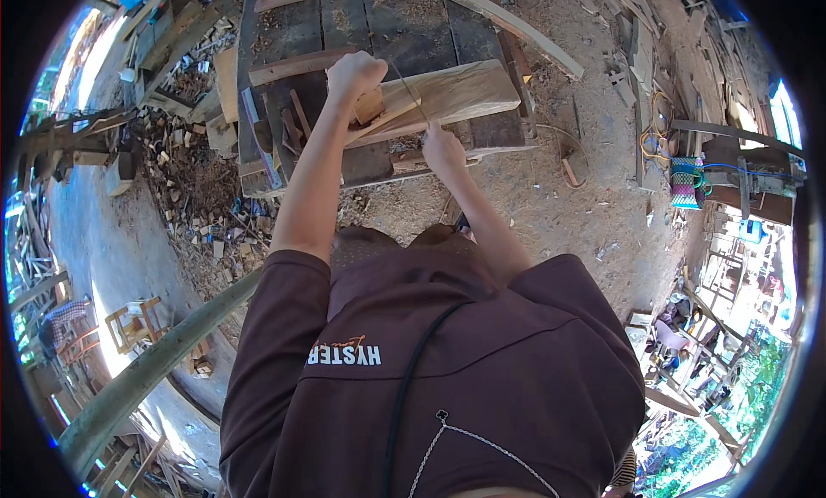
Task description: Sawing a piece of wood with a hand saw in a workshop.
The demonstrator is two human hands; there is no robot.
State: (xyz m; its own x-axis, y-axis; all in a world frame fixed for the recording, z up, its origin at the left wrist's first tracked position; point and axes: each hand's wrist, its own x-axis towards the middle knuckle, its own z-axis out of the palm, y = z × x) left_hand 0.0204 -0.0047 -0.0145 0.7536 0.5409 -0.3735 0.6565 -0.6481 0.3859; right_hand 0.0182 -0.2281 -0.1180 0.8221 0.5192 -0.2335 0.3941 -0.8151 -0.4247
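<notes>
Pale timber plank [482,92] lies on the plank-topped workbench [413,24]; right hand [446,148] grips a thin rod [420,105]; left hand [354,76] curls, hold unclear.

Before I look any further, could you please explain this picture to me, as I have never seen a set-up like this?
Of course. There is no machine here: a person works with two bare hands. The one picture comes from a wide fisheye camera worn on the head, looking down, so the dark shirt fills the lower part and edges bend near the rim.

Ahead stands a bench of dark planks. On it lie a long pale timber, a small wood block and other wood pieces.

The right hand appears to grip a thin, rod-like thing slanting across the timber; I cannot tell what it is. The left hand is closed near the small block; whether it holds anything is unclear.
</notes>
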